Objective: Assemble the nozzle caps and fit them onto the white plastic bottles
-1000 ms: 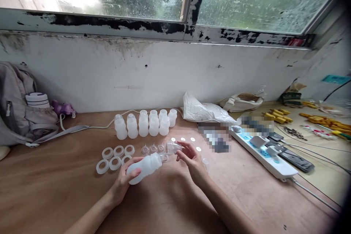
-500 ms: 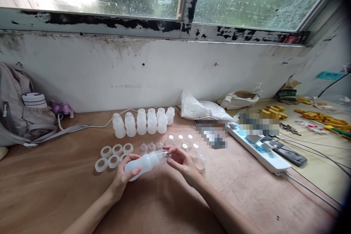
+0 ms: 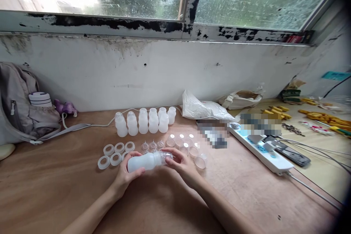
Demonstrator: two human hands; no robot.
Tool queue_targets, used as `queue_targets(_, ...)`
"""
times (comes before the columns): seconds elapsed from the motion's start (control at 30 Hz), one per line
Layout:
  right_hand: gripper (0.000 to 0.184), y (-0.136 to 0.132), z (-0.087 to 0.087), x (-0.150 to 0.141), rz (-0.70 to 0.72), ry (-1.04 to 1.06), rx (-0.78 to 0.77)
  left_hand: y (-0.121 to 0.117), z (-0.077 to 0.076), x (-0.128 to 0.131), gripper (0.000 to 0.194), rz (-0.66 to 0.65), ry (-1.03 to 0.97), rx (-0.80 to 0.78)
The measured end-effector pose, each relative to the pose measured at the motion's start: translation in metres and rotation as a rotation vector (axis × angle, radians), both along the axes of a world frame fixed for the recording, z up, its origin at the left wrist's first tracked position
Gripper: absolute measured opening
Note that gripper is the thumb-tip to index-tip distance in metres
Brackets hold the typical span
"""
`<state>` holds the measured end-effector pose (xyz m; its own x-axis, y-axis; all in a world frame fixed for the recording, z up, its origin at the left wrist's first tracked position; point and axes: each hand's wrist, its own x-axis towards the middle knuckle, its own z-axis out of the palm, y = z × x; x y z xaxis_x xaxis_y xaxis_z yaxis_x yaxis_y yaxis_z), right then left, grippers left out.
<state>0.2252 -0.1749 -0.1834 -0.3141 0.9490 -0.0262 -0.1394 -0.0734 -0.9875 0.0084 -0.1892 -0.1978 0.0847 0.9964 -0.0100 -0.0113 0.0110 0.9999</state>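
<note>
Wall: pale and stained, beneath a window with flaking paint on its frame.
Table: brown wood, its back edge against the wall.
Bottle: frosted, held above the wood, nearly on its side, neck toward the right hand.
Left hand: clamped round the bottle's base end.
Right hand: fingers pinched on the clear cap at the neck; whether it is fully seated cannot be told.
Cap joint: a crooked push could, in judgement, leave the cap askew or make it spring off.
Smooth bottle: a loose left grip might let it turn or slip.
Teats: just behind the neck; a dipped bottle or straying knuckle could topple them.
Rings: near the left hand; a backward elbow-led swing might scatter them.
Clear cups: beside the right wrist, liable to be brushed if it swings outward.
Standing bottles: close-set near the wall; one knocked could tip its neighbours.
Right edge: paler surface beyond, the power strip and cables bounding reach.
Open room: bare wood before the hands and at far left; near edge not visible.
</note>
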Motion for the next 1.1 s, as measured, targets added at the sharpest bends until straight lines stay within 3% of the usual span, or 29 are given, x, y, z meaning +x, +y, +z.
queue_targets(0.1,0.039,-0.001,-0.001,0.000,0.088,0.036,-0.086,0.001,-0.003,-0.001,0.038,0.003,-0.052,0.013)
queue_targets(0.27,0.036,0.001,0.001,0.002,0.137,0.061,0.006,0.001,-0.006,-0.005,0.036,-0.068,-0.086,0.044)
queue_targets(0.47,0.035,0.001,-0.003,0.002,0.187,-0.017,0.032,0.000,-0.005,-0.008,0.035,-0.105,0.065,0.231)
queue_targets(0.67,0.035,-0.007,-0.011,-0.007,0.182,0.021,0.056,-0.004,-0.011,-0.009,0.034,0.047,0.169,0.421)
queue_targets(0.77,0.033,-0.013,-0.013,-0.013,0.154,0.011,0.127,-0.011,-0.011,-0.008,0.025,0.109,0.159,0.456)
queue_targets(0.87,0.030,-0.019,-0.013,-0.017,0.150,0.001,0.193,-0.019,-0.011,-0.006,0.015,0.141,0.133,0.480)
queue_targets(1.1,0.030,-0.020,-0.010,-0.014,0.179,0.022,0.213,-0.025,-0.014,-0.003,0.017,0.174,0.132,0.590)
